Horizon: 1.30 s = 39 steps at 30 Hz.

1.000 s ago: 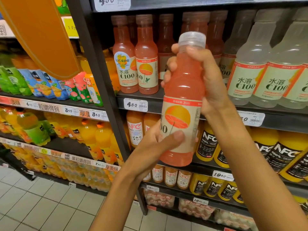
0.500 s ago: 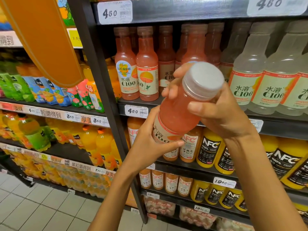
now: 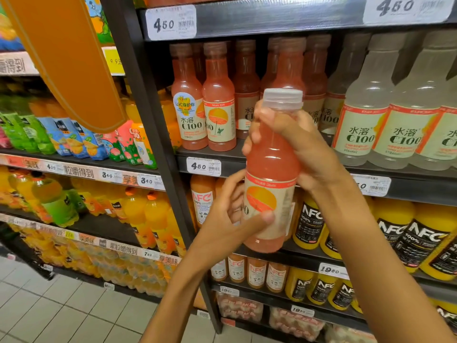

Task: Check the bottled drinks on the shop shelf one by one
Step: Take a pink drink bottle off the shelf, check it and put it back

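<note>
The pink bottle (image 3: 270,169) is off the shelf and held upright in front of it, just ahead of the front edge of the shelf board (image 3: 309,169) that carries its own kind, so that the label faces the person and can be read. The right hand (image 3: 296,142) wraps the neck and shoulder just under the pale cap (image 3: 282,97), fingers curled round the front; gripping high like this probably lets the bottle be swivelled without covering the print. The left hand (image 3: 232,219) supports the lower body, thumb lying across the label's bottom and fingers curved behind it, which steadies the weight from below. Judging by this two-handed hold, the step in hand is inspection of this one bottle. Behind it, at the left end of the same board, the remaining pink bottles (image 3: 205,107) stand in upright rows with labels forward, and the clear bottles (image 3: 385,115) fill the right end. Their order suggests they wait their turn. A price tag (image 3: 203,166) sits on the board's front edge.
</note>
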{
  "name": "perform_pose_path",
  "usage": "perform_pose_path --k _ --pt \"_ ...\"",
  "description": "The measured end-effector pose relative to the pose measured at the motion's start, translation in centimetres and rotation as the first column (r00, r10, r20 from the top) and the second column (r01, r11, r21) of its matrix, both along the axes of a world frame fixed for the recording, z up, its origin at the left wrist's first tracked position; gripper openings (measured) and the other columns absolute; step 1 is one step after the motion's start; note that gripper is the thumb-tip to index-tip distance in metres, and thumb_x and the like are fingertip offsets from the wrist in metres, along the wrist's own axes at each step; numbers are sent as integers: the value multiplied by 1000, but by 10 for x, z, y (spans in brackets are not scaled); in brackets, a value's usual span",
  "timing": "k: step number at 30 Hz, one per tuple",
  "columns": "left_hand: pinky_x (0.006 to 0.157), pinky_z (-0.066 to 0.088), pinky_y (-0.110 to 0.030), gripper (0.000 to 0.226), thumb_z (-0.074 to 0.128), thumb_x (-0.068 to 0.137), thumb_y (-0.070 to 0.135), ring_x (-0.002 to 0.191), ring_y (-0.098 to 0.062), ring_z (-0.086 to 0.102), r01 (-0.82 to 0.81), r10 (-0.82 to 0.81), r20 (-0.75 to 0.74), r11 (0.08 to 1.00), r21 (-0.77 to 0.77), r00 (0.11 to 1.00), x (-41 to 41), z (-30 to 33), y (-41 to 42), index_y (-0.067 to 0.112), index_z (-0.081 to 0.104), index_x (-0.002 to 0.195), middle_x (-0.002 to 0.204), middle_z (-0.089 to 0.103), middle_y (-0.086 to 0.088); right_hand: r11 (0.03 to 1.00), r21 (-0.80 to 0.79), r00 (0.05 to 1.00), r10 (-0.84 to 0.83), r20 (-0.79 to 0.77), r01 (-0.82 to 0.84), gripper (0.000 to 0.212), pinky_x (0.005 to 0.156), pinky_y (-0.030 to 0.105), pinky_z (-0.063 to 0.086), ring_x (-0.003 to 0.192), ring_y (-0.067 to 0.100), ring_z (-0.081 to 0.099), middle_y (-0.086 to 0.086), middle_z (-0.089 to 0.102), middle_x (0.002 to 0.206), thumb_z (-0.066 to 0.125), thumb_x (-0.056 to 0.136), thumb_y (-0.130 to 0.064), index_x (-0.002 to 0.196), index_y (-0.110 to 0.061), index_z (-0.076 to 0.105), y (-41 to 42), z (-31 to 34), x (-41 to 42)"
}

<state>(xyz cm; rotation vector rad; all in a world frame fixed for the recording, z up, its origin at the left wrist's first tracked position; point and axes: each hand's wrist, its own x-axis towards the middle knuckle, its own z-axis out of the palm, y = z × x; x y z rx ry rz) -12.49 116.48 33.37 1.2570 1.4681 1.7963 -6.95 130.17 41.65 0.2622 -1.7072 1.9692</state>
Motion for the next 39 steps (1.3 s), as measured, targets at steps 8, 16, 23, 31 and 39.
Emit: perform_pose_path --k 8,16,23,31,39 --pt "78 55 -21 66 43 83 72 103 -10 67 -159 157 161 987 4 974 7 -2 12 23 57 125 108 72 8 997 -9 992 -70 109 71 37 73 31 56 84 18 70 6 73 87 53 90 -44 105 -12 63 1 0 -8" --pt "81 58 -37 68 33 84 70 91 -23 70 66 -72 385 997 29 920 -3 -4 15 21 66 117 101 73 -10 976 -150 985 169 45 -161 40 83 39 52 85 25 65 9 68 88 37 98 -36 119 -6 54 -1 -1 -12" --pt "73 56 -19 64 37 75 69 95 -10 70 -245 238 176 969 19 955 -8 0 23 25 67 110 100 75 5 996 -40 996 -85 -22 84 18 71 30 57 83 18 70 3 73 88 55 93 -25 107 -13 55 2 1 -12" --pt "72 56 -38 65 39 87 67 83 -26 71 78 -76 431 997 13 899 1 -9 28 16 69 112 96 72 -15 969 -198 988 154 18 -147 27 70 37 56 70 20 67 5 66 77 45 92 -29 110 -11 55 13 7 -14" --pt "78 52 -17 50 48 82 62 101 -3 65 -297 300 -44 953 64 953 -13 -4 40 29 54 119 107 68 8 947 -61 949 -315 -2 314 16 62 29 57 67 12 66 -2 68 73 59 94 -27 106 -17 54 10 18 -19"
